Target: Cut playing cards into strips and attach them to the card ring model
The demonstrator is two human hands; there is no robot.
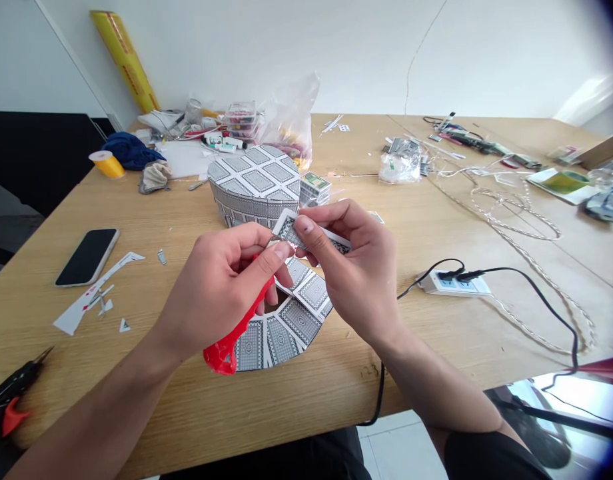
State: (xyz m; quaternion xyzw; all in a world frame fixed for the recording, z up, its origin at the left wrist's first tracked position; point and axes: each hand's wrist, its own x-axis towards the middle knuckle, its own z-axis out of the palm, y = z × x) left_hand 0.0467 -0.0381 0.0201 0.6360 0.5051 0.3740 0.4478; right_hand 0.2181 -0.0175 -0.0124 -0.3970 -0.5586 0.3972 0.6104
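Head: left grip [219,290] beside right grip [355,270]

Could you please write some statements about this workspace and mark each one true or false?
1. The right hand holds a grey-and-white patterned playing card. True.
2. The phone lies to the right of both hands. False: the flat, dark-screened phone lies to the left of the left hand.
3. Two black plugs sit in a white rectangular power strip. True.
4. The spool is on the floor. False: the yellow cylindrical spool is on the light-brown wooden table.
5. The rounded box beyond the hands has a grey-and-white card pattern. True.
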